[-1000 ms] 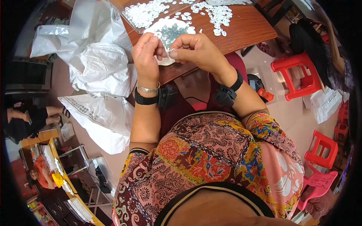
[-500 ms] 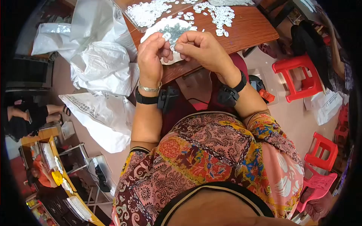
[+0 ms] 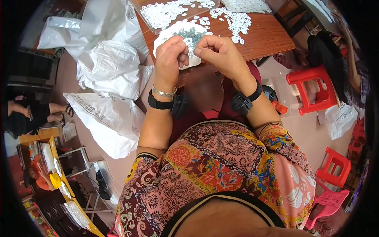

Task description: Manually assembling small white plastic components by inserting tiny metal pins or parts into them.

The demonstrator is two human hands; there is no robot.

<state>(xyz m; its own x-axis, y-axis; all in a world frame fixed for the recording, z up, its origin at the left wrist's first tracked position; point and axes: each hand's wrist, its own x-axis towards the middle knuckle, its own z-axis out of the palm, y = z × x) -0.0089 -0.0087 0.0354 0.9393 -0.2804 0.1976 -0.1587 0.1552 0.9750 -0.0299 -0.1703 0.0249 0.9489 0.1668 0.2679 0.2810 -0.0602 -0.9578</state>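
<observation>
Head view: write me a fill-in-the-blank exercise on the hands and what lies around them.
1. The left hand and right hand meet above a white ___ holding small dark parts.
2. Small white rings lie scattered on the ___ wooden table.
3. The plastic stool right of the table is ___.
4. Each wrist wears a ___ band.

Missing words: plate; brown; red; black
</observation>
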